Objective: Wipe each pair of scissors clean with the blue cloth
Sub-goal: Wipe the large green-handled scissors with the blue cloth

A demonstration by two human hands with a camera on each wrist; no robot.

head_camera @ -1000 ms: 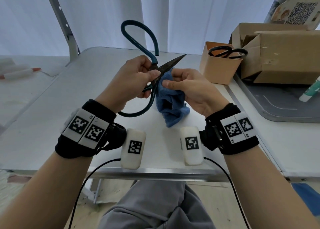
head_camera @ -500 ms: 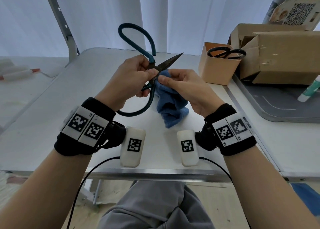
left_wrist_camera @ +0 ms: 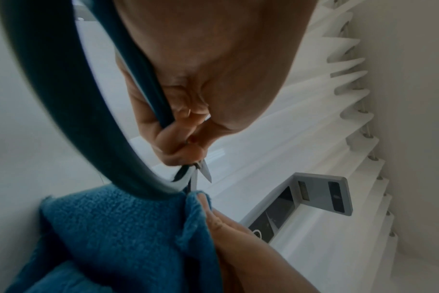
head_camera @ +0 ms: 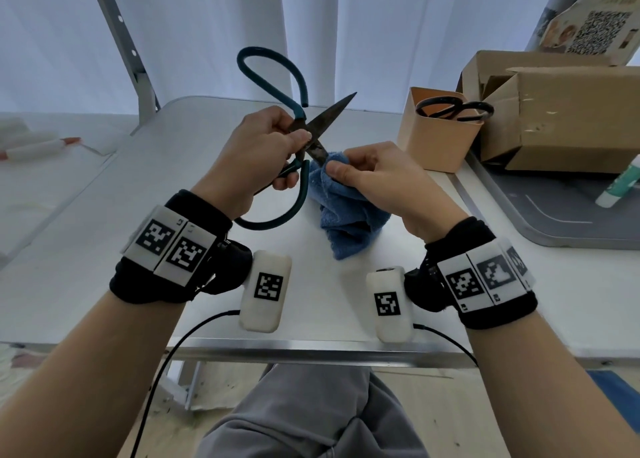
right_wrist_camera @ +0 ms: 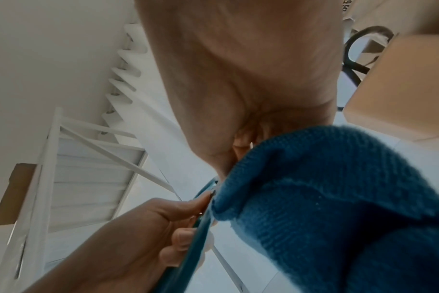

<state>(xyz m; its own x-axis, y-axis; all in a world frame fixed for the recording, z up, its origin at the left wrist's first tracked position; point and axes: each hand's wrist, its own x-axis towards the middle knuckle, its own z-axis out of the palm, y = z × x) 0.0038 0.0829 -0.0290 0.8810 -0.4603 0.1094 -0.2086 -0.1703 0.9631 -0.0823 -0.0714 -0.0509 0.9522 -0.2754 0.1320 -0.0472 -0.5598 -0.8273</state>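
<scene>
Large scissors with teal loop handles and dark, rusty blades are held above the white table. My left hand grips them at the pivot, thumb and fingers curled round the metal. The blades stand spread apart; one points up to the right. My right hand pinches the blue cloth round the lower blade, whose tip is hidden in the folds. The left wrist view shows the teal handle, the blade and the blue cloth. The right wrist view shows the blue cloth bunched under the palm.
A tan cup at the back right holds black-handled scissors. Behind it is a cardboard box on a grey tray, with a white and green tube. A metal post rises at the back left.
The scissor blades have spread wider apart. My right hand with the cloth has slid down and to the right onto the lower blade; the upper blade is now bare.
</scene>
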